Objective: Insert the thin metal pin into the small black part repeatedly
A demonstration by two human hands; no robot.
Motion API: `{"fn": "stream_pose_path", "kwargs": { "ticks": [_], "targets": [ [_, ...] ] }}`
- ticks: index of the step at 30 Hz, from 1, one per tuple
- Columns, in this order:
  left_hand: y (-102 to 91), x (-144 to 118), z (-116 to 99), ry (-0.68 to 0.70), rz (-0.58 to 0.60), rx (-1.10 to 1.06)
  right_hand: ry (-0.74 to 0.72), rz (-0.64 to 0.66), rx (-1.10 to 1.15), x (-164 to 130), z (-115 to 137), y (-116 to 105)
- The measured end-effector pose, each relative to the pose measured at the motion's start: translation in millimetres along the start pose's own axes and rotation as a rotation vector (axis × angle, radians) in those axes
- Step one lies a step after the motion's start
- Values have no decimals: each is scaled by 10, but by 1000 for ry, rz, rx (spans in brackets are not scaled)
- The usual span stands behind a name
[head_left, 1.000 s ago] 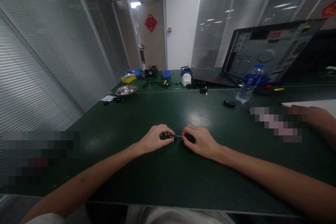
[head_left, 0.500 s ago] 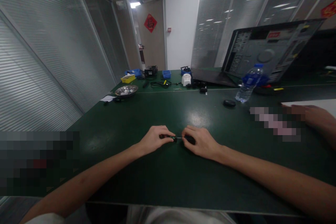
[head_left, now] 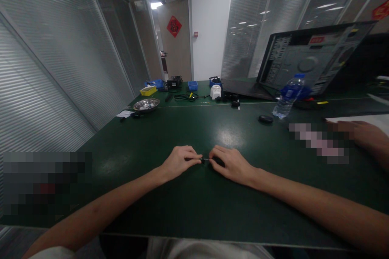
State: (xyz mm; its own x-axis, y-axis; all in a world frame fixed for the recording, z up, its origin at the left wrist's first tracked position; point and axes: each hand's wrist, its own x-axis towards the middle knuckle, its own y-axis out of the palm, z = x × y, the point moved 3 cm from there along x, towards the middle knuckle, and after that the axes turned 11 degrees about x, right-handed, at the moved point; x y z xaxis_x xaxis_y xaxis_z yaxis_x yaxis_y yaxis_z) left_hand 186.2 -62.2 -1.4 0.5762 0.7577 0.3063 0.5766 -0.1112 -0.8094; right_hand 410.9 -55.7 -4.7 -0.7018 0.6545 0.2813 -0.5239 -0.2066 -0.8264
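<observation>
Dark green surface [head_left: 194,206] carries everything, both forearms laid across it. Far ahead & to the right of the hands, an open computer case [head_left: 306,64] lies tilted w/ its side panel off. Nearer, ahead-right of the right hand, a clear water bottle [head_left: 288,97] w/ blue cap stands upright; a small dark oval object [head_left: 265,119] lies just in front of it, closer to the hands. Far ahead-left of the left hand sits a metal bowl [head_left: 146,105], beyond it a yellow tray [head_left: 148,90] & blue bins [head_left: 192,85]. A co-worker's hand [head_left: 366,135] rests on the surface well right of the right hand. Left hand [head_left: 178,161] is curled shut on a small screwdriver [head_left: 199,160], pinched at the dark handle, thin shaft pointing right. Right hand [head_left: 231,162] is closed over a small dark part [head_left: 219,162] at the shaft's tip; what it is, too small to tell. Hands nearly touching, low on the surface, centre front.
</observation>
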Motion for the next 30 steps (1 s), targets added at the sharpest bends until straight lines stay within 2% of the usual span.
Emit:
{"fn": "stream_pose_path", "kwargs": {
  "ticks": [6,12,18,23,26,30],
  "targets": [
    [13,2,-8,37,-36,-21,-31,4,13,3,0,36],
    [45,19,-89,102,23,88,-75,19,-47,-2,7,74],
    [-15,30,-143,50,15,5,-90,18,-71,3,37,56],
    [-33,67,5,-55,-37,-1,-89,36,-71,7,67,36],
    [-12,95,105,-7,-52,112,-89,34,-75,5,73,29],
    [15,75,126,65,18,197,-82,39,-76,1,71,28]
  ]
}}
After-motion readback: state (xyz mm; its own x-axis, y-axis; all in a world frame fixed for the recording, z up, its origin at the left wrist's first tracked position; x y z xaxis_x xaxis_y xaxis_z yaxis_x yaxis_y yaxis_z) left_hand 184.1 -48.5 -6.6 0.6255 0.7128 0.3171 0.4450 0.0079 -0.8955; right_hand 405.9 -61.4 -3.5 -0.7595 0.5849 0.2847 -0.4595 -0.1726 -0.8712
